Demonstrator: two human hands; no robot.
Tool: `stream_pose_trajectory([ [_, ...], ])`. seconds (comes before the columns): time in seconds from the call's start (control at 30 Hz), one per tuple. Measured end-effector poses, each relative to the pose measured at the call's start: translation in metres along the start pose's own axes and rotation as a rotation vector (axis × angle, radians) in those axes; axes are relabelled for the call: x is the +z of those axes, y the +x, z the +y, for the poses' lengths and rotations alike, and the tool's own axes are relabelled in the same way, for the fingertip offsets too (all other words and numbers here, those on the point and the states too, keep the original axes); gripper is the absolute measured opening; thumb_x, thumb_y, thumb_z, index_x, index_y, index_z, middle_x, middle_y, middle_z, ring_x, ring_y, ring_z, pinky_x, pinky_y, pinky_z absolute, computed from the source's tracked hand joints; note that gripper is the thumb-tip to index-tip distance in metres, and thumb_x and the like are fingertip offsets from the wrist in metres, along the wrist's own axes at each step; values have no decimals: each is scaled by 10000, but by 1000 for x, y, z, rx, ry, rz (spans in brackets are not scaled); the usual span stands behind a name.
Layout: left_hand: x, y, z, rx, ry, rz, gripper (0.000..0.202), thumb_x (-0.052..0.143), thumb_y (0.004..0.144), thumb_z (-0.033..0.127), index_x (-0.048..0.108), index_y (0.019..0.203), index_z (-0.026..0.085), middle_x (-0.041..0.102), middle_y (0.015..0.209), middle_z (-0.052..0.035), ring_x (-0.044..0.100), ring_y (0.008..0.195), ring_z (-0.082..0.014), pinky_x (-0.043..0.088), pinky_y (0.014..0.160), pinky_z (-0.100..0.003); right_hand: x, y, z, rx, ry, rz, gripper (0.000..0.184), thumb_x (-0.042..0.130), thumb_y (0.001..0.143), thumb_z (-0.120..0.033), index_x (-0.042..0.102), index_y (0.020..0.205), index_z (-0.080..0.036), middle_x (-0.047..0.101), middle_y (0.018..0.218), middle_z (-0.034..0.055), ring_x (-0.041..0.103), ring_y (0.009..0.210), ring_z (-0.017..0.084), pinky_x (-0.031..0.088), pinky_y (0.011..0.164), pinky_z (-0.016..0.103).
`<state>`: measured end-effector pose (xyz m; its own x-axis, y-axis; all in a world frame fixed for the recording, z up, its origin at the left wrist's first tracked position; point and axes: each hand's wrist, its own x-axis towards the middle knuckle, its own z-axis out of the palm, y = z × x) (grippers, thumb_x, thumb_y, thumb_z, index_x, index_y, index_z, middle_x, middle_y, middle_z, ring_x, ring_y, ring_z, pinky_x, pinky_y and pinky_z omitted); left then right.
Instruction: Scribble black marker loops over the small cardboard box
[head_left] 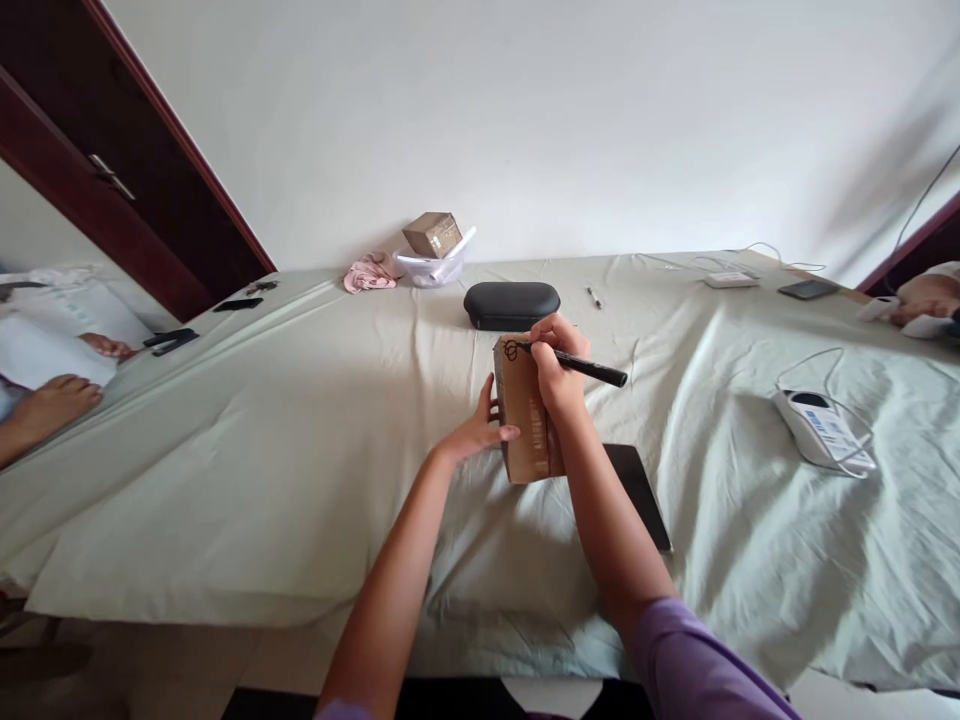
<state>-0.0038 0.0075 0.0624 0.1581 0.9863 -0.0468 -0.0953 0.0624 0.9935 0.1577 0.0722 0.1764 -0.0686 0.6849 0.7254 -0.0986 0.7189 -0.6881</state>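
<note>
A brown cardboard box stands on the cloth-covered table in front of me. My left hand grips its left side, the thumb over the near edge of the top face. In my right hand is a black marker, its tip at the far end of the box's top face. Black looped lines are drawn there, beside the tip. Just beyond the box lies a black zip case. A flat black object rests on the cloth, partly behind my right forearm.
At the back, a clear plastic container holds another cardboard box, beside a pink cloth. A small pen lies behind. Rightward are a white corded device and a phone. Other people's hands show at both sides.
</note>
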Motion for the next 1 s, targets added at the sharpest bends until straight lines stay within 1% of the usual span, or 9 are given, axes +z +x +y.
stream_pose_trajectory([
  [0.1, -17, 11, 29, -10, 51, -92, 1409, 984, 726, 456, 44, 1776, 463, 314, 1797, -194, 408, 1618, -496, 265, 1294, -780, 1, 2, 3, -1, -14, -2, 72, 540, 773, -255, 488, 723, -265, 411, 540, -80, 314, 506, 124, 294, 551, 284],
  [0.17, -26, 25, 48, 156, 154, -16, 1322, 980, 726, 504, 166, 1766, 456, 149, 1874, -116, 153, 1731, -469, 161, 1362, -718, 0, 2, 4, -2, -44, -11, 76, 543, 781, -249, 495, 724, -263, 423, 545, -78, 335, 509, 124, 322, 561, 282],
  [0.23, -31, 41, 63, 385, 273, 69, 1203, 972, 730, 533, 303, 1726, 440, 104, 1889, -45, -12, 1753, -437, 111, 1388, -668, -1, 1, 4, -6, -70, -10, 80, 542, 796, -241, 502, 729, -262, 434, 554, -76, 354, 518, 127, 348, 575, 283],
  [0.27, -32, 49, 67, 461, 312, 66, 1104, 963, 739, 541, 402, 1680, 415, 170, 1875, -44, 12, 1750, -436, 126, 1392, -644, -2, 0, 4, -12, -78, -8, 83, 543, 803, -237, 508, 731, -262, 439, 560, -75, 364, 523, 129, 360, 582, 284],
  [0.33, -32, 64, 66, 538, 311, 16, 879, 909, 785, 597, 562, 1550, 339, 399, 1771, -84, 211, 1702, -446, 211, 1378, -607, -3, 0, 6, -37, -94, -7, 94, 558, 815, -237, 531, 728, -261, 461, 575, -69, 395, 540, 136, 384, 602, 292],
  [0.43, -26, 78, 54, 549, 199, -16, 732, 815, 830, 702, 623, 1381, 262, 631, 1474, -108, 502, 1480, -420, 390, 1270, -548, -5, 1, 7, -71, -146, -21, 118, 563, 828, -241, 564, 711, -258, 537, 612, -43, 466, 592, 157, 436, 662, 320],
  [0.53, -22, 82, 47, 544, 175, 8, 688, 797, 835, 726, 606, 1294, 250, 643, 1320, -80, 556, 1351, -370, 463, 1163, -468, -5, 2, 7, -104, -223, -42, 111, 550, 802, -218, 560, 699, -258, 557, 614, -42, 485, 599, 163, 486, 771, 362],
  [0.63, -23, 78, 51, 529, 209, 6, 640, 811, 832, 706, 597, 1227, 251, 625, 1256, -59, 548, 1308, -334, 439, 1158, -428, -4, 4, 6, -140, -271, -28, 113, 558, 782, -199, 533, 686, -256, 519, 583, -57, 466, 574, 156, 495, 857, 398],
  [1.0, -23, 71, 57, 489, 229, -26, 494, 753, 918, 570, 525, 1231, 264, 562, 1209, -21, 527, 1245, -273, 418, 1096, -374, -3, 5, 12, -67, -244, -46, 187, 565, 854, -234, 484, 687, -255, 507, 615, -51, 482, 603, 160, 532, 931, 418],
])
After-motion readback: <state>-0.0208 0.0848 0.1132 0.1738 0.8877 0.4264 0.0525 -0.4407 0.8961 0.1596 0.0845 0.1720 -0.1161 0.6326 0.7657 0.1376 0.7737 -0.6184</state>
